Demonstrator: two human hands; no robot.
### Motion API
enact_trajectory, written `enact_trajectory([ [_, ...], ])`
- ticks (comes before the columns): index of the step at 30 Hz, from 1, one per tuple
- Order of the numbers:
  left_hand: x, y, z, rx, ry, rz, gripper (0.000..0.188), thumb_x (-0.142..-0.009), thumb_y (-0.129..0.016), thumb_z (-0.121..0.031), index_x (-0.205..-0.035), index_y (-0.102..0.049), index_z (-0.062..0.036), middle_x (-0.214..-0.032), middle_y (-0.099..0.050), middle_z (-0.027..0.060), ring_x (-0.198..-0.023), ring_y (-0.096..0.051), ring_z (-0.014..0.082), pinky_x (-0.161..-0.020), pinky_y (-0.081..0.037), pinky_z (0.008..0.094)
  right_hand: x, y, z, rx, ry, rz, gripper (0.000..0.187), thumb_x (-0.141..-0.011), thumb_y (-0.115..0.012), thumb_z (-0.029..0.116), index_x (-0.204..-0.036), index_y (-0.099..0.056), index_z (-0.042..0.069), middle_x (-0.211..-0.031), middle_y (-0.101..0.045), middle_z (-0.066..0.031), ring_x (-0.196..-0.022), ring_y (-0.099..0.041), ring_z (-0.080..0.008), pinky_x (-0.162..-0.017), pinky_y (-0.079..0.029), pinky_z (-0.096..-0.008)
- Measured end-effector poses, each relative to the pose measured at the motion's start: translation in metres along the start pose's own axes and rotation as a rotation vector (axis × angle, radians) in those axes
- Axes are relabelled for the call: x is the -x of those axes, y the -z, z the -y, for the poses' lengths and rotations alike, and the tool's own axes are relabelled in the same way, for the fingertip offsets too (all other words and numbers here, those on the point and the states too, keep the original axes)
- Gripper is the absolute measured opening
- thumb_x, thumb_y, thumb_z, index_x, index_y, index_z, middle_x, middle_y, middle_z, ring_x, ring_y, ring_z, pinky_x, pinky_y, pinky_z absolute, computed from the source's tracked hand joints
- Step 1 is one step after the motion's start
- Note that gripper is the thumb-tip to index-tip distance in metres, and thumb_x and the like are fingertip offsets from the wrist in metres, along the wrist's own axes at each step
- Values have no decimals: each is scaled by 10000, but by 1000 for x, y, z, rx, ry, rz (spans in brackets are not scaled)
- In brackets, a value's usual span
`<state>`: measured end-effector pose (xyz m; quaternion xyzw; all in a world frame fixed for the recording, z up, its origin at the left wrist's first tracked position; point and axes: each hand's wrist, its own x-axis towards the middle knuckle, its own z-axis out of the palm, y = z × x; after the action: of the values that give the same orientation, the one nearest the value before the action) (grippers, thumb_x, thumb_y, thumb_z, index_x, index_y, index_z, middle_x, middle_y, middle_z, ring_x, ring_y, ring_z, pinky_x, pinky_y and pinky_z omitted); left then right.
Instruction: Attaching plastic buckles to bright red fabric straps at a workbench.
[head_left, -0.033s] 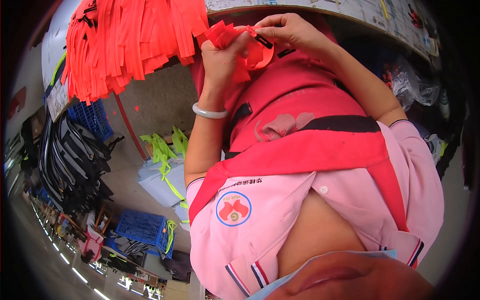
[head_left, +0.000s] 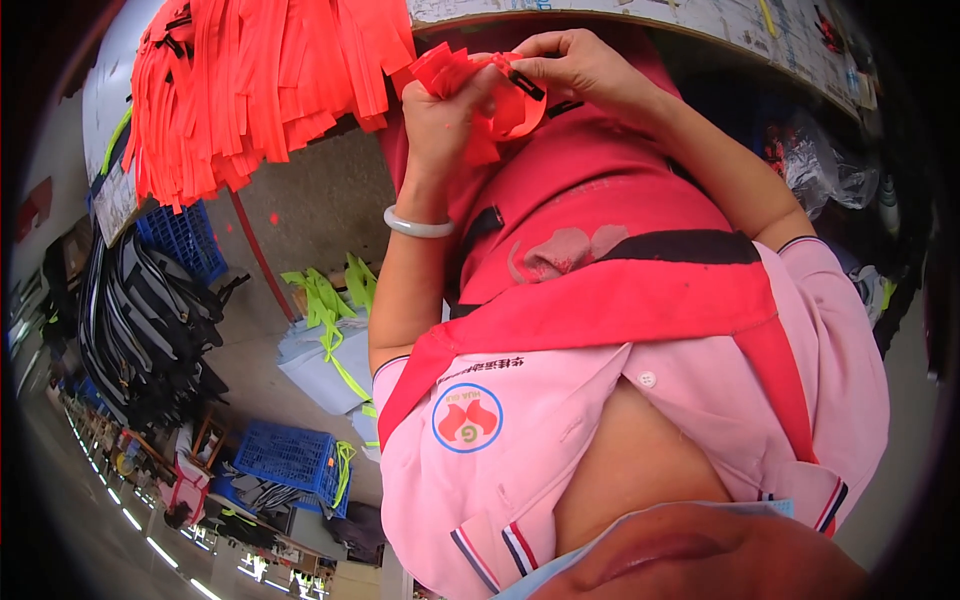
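Note:
My left hand is closed round a bunch of bright red-orange fabric strips, held over my lap. One strip loops out of the bunch towards my right hand. Thumb and fingers of that hand pinch together at the strip's edge, beside a small black piece that looks like a buckle or tab. Another black bit shows just below the right fingers, partly hidden. A thick heap of similar red-orange strips hangs over the table edge, left of my left hand.
A worn board-topped table runs along the far side. Dark grey strips hang at the left, near a blue crate. Yellow-green straps lie over pale sheets. A clear plastic bag lies at right.
My right fingers and the black piece have shifted very slightly. The black bit below them shows less. My left hand keeps its grip on the bunch.

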<state>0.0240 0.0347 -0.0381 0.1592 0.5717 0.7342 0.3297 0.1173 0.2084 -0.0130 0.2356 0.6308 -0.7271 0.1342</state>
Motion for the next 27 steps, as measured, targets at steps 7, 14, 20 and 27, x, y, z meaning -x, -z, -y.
enact_trajectory([
  [7,0,9,-16,114,120,115,168,-878,-655,-76,-1009,-661,30,-709,-622,39,-599,-561,104,-553,-447,233,-6,-2,12,72,638,27,143,-915,-609,160,-942,-631,21,-712,-576,24,-599,-473,-34,-546,-403,-197],
  [14,1,14,-21,213,202,147,166,-876,-657,-78,-999,-658,33,-721,-632,45,-602,-567,102,-538,-446,229,9,-9,28,92,193,49,192,-906,-659,214,-934,-636,26,-785,-590,35,-682,-528,-13,-587,-429,-165],
  [20,1,16,-18,202,184,125,175,-874,-663,-86,-1000,-657,36,-724,-636,50,-591,-560,103,-530,-443,230,8,-9,29,131,182,41,177,-897,-669,200,-926,-640,28,-782,-588,35,-684,-519,-8,-588,-421,-159],
  [27,2,16,-19,206,202,154,173,-870,-664,-81,-997,-661,37,-727,-641,50,-587,-564,104,-530,-449,231,8,-7,27,242,236,60,154,-884,-677,175,-915,-645,28,-792,-593,38,-696,-511,-18,-599,-413,-170],
])
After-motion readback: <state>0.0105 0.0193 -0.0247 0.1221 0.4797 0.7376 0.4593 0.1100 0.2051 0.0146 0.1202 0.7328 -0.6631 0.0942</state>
